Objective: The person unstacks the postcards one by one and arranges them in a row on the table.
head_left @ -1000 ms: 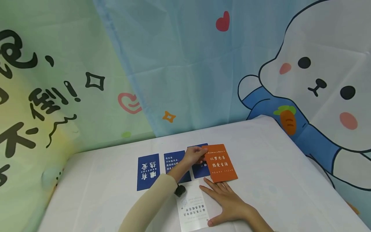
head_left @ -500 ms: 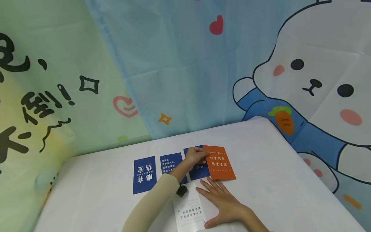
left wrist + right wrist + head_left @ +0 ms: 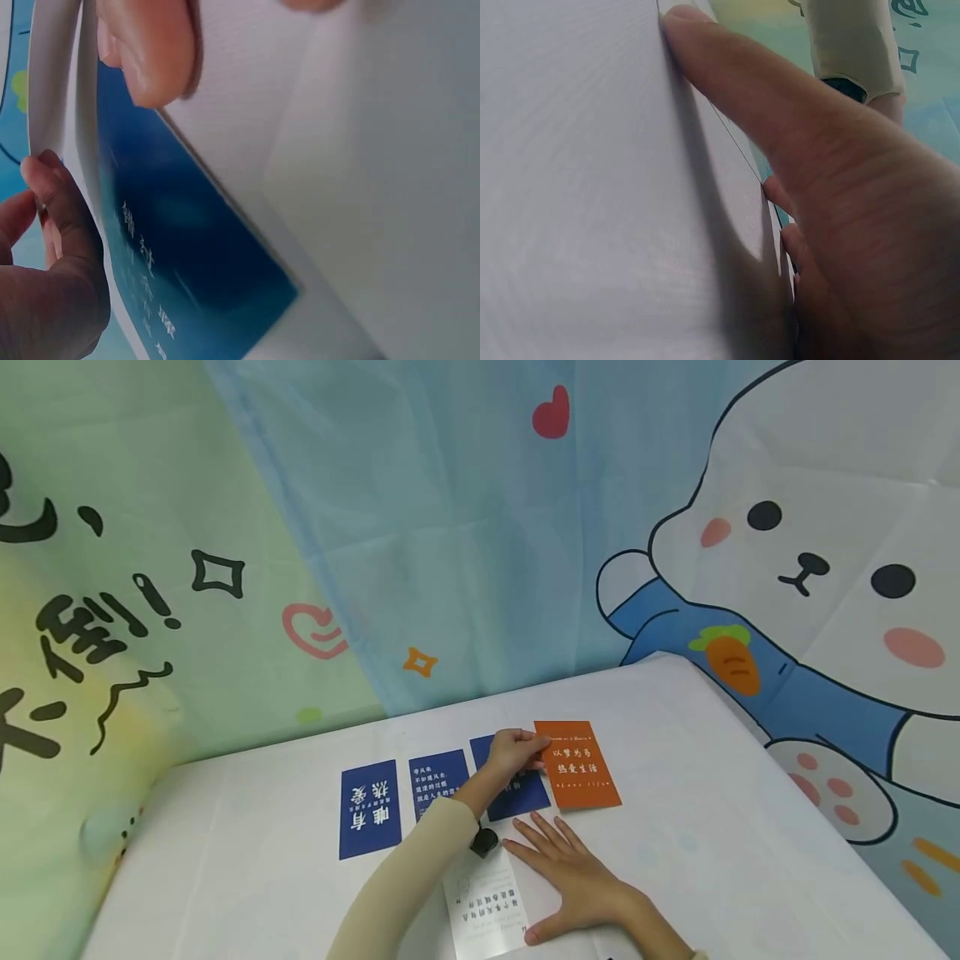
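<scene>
My left hand point(image 3: 514, 755) pinches the left edge of an orange card point(image 3: 582, 770) printed with white writing. That hand partly covers a blue card point(image 3: 527, 797) lying just left of the orange one. Two more blue cards, one in the middle point(image 3: 437, 775) and one at the far left point(image 3: 369, 812), complete the row. My right hand point(image 3: 573, 881) lies with fingers spread below the orange card. Its thumb touches the edge of a white card point(image 3: 487, 906) with dark and pale print, partly hidden by my left sleeve. In the left wrist view a blue card point(image 3: 180, 247) shows close up.
A white cloth point(image 3: 720, 868) covers the table under the cards. Behind it hangs a printed backdrop point(image 3: 465, 543) in green and blue with a cartoon animal. A small black camera point(image 3: 484, 842) sits on my left wrist.
My left hand has shifted the orange card slightly to the right and away from me, showing more of the blue card beside it. The right hand stays spread. The head view has turned slightly.
</scene>
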Demonstrator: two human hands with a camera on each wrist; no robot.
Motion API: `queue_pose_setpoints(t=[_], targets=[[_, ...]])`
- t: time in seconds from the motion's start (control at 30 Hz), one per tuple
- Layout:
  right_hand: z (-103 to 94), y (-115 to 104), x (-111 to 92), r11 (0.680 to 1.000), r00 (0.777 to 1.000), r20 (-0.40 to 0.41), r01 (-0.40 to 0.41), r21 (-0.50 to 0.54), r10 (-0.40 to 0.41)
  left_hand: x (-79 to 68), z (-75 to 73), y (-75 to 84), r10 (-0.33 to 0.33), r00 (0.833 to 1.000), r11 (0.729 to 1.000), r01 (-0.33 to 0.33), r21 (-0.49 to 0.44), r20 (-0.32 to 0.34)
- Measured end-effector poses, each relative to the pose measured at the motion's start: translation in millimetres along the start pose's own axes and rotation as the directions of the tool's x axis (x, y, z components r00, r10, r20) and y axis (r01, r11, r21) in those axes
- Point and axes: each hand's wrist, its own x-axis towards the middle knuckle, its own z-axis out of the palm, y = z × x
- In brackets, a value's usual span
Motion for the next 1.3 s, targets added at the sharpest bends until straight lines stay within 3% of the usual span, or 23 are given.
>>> queue_pose_setpoints(t=[0.13, 0.37, 0.53, 0.73, 1.0, 1.3], targets=[[-1.1, -2, 1, 1.0, 1.0, 0.017, -0.01, 0.004, 0.01, -1.3, -0.5, 0.4, -0.028, 1.0, 1.0, 0.028, -0.008, -0.006], [-4.2, -5, 1, 0.999, 1.0, 0.021, -0.022, 0.025, 0.022, -2.8, 0.1, 4.1, -0.038, 0.998, 0.999, 0.037, 0.032, 0.054], [-3.8, -4, 3, 1.0, 1.0, 0.017, -0.007, 0.018, 0.007, 0.1, -2.4, 4.5, -0.03, 0.999, 0.998, 0.028, 0.054, 0.036], [-2.1, -1, 2, 1.0, 1.0, 0.008, -0.006, 0.003, 0.006, 1.9, -3.2, 1.9, -0.004, 0.997, 0.998, 0.0, 0.058, 0.074], [-1.6, -5, 1, 1.0, 1.0, -0.001, -0.005, 0.013, 0.005, -9.2, -14.2, -0.3, 0.098, 0.992, 0.986, -0.107, 0.131, 0.075], [-1.5, -5, 1, 0.999, 0.999, -0.025, -0.031, -0.026, 0.031, -18.3, -27.2, -3.0, 0.12, 0.987, 0.984, -0.133, 0.121, 0.103]])
